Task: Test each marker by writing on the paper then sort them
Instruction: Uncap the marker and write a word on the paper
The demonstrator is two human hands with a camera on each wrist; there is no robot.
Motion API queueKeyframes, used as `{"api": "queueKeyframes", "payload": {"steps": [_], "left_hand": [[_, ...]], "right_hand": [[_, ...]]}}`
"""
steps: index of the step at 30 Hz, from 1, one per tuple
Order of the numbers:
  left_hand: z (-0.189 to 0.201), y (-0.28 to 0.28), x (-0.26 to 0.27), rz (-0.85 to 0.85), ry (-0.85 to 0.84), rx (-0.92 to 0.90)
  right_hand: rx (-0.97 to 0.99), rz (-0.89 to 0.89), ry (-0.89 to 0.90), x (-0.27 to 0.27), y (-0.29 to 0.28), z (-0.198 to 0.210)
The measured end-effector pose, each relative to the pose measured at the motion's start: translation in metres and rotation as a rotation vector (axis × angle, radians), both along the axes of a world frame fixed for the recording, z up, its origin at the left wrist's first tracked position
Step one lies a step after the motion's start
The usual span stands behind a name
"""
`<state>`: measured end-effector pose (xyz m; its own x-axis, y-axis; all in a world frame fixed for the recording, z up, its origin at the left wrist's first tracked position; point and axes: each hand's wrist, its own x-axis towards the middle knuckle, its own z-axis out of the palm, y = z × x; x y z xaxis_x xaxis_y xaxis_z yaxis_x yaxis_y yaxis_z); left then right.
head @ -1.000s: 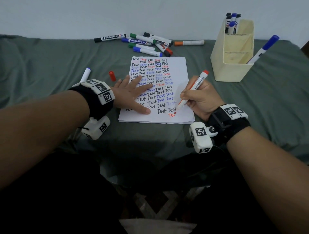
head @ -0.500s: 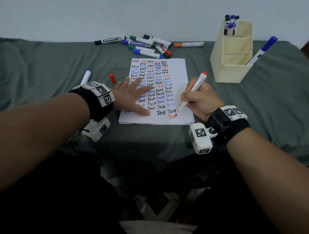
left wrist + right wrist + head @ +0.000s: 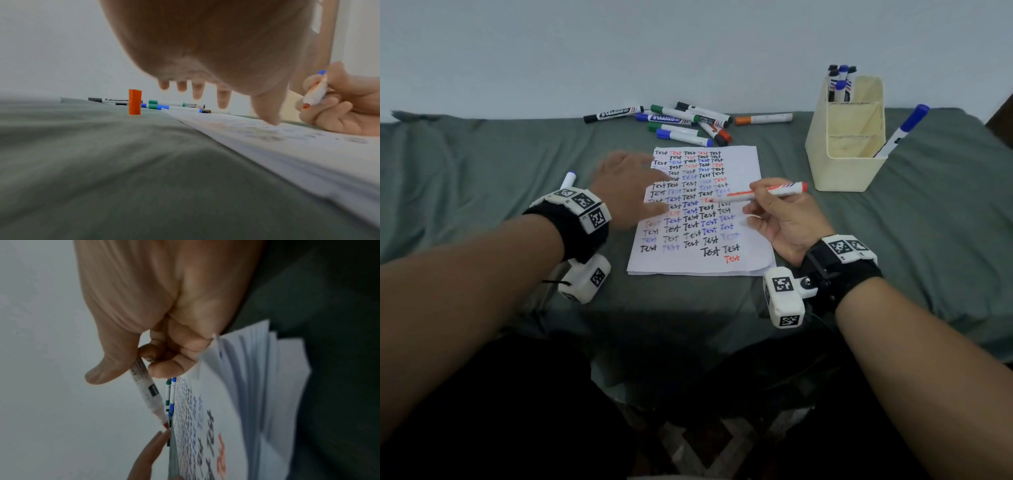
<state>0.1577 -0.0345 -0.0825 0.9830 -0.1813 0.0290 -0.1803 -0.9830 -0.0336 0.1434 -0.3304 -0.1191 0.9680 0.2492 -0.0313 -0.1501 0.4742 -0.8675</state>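
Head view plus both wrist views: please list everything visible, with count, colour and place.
Paper stack: one, white, "Test" rows in black, blue, red; centre of cloth.
Red marker: one, uncapped, held level above the paper.
Red cap: one, upright on the cloth left of the paper.
Loose markers: about nine, black, blue, green, red, orange caps; beyond the paper.
Blue-capped marker: one, behind the left wrist.
Organizer: one, cream; several markers in its back slot, one blue leaning in front.
Cloth: one, grey-green.
Left hand: fingers spread, at the paper's left edge.
Right hand: grips the red marker.
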Motion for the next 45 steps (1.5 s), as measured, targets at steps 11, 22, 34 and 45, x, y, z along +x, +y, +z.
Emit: {"api": "queueKeyframes", "payload": {"steps": [11, 22, 34, 45], "left_hand": [[0.012, 0.037, 0.018, 0.18, 0.138, -0.042], [0.019, -0.011, 0.02, 0.086, 0.05, -0.349], [0.033, -0.059, 0.007, -0.055, 0.156, -0.488], [0.028, -0.061, 0.005, -0.06, 0.189, -0.56]], "right_hand": [[-0.023, 0.062, 0.031, 0.003, -0.002, -0.001], [-0.051, 0.07, 0.032, 0.003, 0.0, -0.001], [-0.05, 0.072, 0.032, -0.001, -0.001, 0.003], [-0.067, 0.085, 0.009, -0.001, -0.001, 0.002]]}}
